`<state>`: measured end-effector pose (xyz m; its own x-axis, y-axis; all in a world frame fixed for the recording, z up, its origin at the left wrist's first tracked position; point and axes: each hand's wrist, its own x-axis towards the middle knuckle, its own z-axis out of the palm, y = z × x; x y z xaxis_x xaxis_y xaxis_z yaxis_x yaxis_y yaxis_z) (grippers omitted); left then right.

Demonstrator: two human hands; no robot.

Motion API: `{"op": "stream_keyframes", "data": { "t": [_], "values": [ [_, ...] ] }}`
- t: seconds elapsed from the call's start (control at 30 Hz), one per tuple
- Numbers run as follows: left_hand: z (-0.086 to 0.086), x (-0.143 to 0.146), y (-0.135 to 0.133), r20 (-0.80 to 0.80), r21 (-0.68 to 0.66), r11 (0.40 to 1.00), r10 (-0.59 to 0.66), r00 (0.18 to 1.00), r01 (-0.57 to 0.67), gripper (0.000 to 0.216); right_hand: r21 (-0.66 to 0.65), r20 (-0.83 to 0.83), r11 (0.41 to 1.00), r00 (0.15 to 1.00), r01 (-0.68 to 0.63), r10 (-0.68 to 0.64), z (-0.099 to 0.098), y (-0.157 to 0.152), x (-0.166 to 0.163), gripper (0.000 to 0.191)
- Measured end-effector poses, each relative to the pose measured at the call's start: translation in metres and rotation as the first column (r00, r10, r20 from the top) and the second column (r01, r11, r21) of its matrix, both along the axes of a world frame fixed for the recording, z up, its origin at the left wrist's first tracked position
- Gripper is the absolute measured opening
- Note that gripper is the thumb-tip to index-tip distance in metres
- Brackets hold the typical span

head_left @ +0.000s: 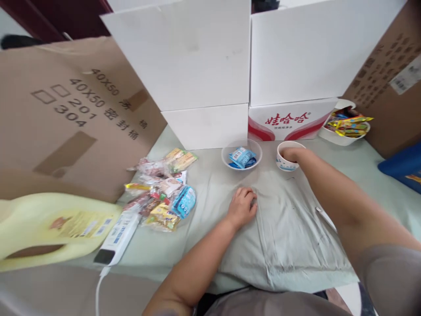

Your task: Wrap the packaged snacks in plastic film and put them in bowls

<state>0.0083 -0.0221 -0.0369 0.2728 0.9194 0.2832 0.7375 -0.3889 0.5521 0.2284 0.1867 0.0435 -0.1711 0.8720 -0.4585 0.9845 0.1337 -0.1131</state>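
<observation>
In the head view, we see the right hand [293,153] inside the paper cup [287,165] right of the clear bowl [259,155], its finger spread and hold hidden from us, and the left hand [242,205], fingers half-open and apparently empty, on the table [210,184] before that bowl.

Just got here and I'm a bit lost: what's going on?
A person has their right hand inside a patterned paper cup; the fingers are hidden. Their left hand rests on the tablecloth. Blue packets sit in a plastic bowl nearby, and assorted wrapped snacks lie piled to the left.
</observation>
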Motion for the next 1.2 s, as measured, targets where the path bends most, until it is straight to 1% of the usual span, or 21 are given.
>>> {"op": "stream_keyframes", "data": {
  "t": [0.1, 0.2, 0.33, 0.4, 0.43, 0.47, 0.5, 0.53, 0.57, 0.6, 0.63, 0.67, 0.7, 0.73, 0.8, 0.87, 0.9, 0.97, 1.07, 1.13, 1.2],
  "values": [
    [-0.002, 0.001, 0.001, 0.001, -0.011, 1.000, 0.015, 1.000, -0.015, 0.021, -0.014, -0.011, 1.000, 1.000, -0.013, 0.012, -0.003, -0.001, -0.001, 0.018],
    [-0.002, 0.005, 0.002, -0.011, -0.026, 0.999, 0.037, 0.999, -0.037, 0.020, 0.024, -0.028, 0.999, 0.999, -0.023, 0.024, 0.013, -0.009, -0.001, 0.017],
    [0.011, -0.002, -0.007, -0.004, -0.029, 1.000, 0.005, 1.000, -0.005, 0.021, 0.246, -0.061, 0.968, 0.998, 0.043, -0.029, 0.043, -0.043, 0.012, 0.030],
    [0.024, -0.021, -0.018, -0.007, 0.039, 0.998, 0.043, 0.999, -0.043, 0.023, 0.358, -0.105, 0.931, 0.994, 0.077, -0.041, 0.045, -0.074, 0.033, 0.036],
    [0.032, -0.034, -0.025, -0.024, 0.097, 0.988, 0.123, 0.992, -0.120, 0.024, 0.397, -0.168, 0.913, 0.986, 0.092, -0.027, 0.040, -0.092, 0.049, 0.033],
    [0.040, -0.050, -0.031, -0.062, 0.173, 0.956, 0.252, 0.966, -0.238, 0.023, 0.382, -0.223, 0.920, 0.975, 0.085, 0.002, 0.031, -0.111, 0.066, 0.030],
    [0.047, -0.067, -0.038, -0.094, 0.244, 0.887, 0.425, 0.900, -0.393, 0.024, 0.355, -0.264, 0.932, 0.964, 0.067, 0.032, 0.018, -0.129, 0.084, 0.029],
    [0.053, -0.084, -0.044, -0.125, 0.301, 0.789, 0.590, 0.798, -0.536, 0.029, 0.364, -0.306, 0.931, 0.948, 0.031, 0.088, 0.003, -0.147, 0.102, 0.030],
    [0.058, -0.099, -0.050, -0.164, 0.335, 0.693, 0.710, 0.685, -0.639, 0.034, 0.402, -0.332, 0.916, 0.934, 0.012, 0.133, -0.014, -0.164, 0.118, 0.032],
    [0.060, -0.112, -0.054, -0.208, 0.342, 0.629, 0.775, 0.596, -0.698, 0.038, 0.433, -0.331, 0.902, 0.931, 0.005, 0.153, -0.031, -0.180, 0.131, 0.035],
    [0.060, -0.122, -0.058, -0.251, 0.344, 0.596, 0.803, 0.540, -0.726, 0.038, 0.462, -0.312, 0.886, 0.942, 0.034, 0.126, -0.047, -0.195, 0.140, 0.037],
    [0.058, -0.128, -0.060, -0.291, 0.341, 0.591, 0.806, 0.516, -0.731, 0.036, 0.479, -0.287, 0.877, 0.953, 0.051, 0.101, -0.061, -0.207, 0.145, 0.040],
    [0.055, -0.129, -0.061, -0.318, 0.339, 0.613, 0.788, 0.527, -0.713, 0.031, 0.493, -0.259, 0.868, 0.963, 0.063, 0.077, -0.072, -0.219, 0.146, 0.041],
    [0.051, -0.126, -0.061, -0.329, 0.339, 0.655, 0.755, 0.567, -0.675, 0.025, 0.511, -0.234, 0.856, 0.971, 0.074, 0.056, -0.079, -0.229, 0.144, 0.041],
    [0.042, -0.107, -0.058, -0.297, 0.341, 0.771, 0.631, 0.717, -0.538, 0.016, 0.555, -0.205, 0.827, 0.978, 0.082, 0.041, -0.086, -0.244, 0.132, 0.037],
    [0.034, -0.077, -0.056, -0.227, 0.355, 0.884, 0.398, 0.889, -0.304, 0.014, 0.592, -0.202, 0.801, 0.978, 0.084, 0.046, -0.085, -0.252, 0.117, 0.033],
    [0.030, -0.059, -0.055, -0.200, 0.374, 0.912, 0.255, 0.946, -0.167, 0.015, 0.603, -0.204, 0.793, 0.978, 0.083, 0.053, -0.083, -0.255, 0.110, 0.032],
    [0.024, -0.024, -0.053, -0.190, 0.419, 0.904, -0.006, 0.982, 0.087, 0.018, 0.617, -0.217, 0.782, 0.974, 0.084, 0.066, -0.079, -0.257, 0.101, 0.030],
    [0.016, 0.011, -0.052, -0.216, 0.385, 0.859, -0.272, 0.938, 0.338, 0.016, 0.608, -0.291, 0.783, 0.954, 0.129, 0.069, -0.072, -0.259, 0.091, 0.030],
    [0.011, 0.018, -0.051, -0.157, 0.321, 0.851, -0.385, 0.909, 0.416, 0.021, 0.593, -0.351, 0.790, 0.933, 0.157, 0.078, -0.067, -0.260, 0.082, 0.030],
    [0.007, 0.015, -0.051, -0.021, 0.323, 0.856, -0.421, 0.907, 0.404, 0.041, 0.589, -0.401, 0.794, 0.907, 0.148, 0.128, -0.060, -0.262, 0.067, 0.030]
  ]
}}
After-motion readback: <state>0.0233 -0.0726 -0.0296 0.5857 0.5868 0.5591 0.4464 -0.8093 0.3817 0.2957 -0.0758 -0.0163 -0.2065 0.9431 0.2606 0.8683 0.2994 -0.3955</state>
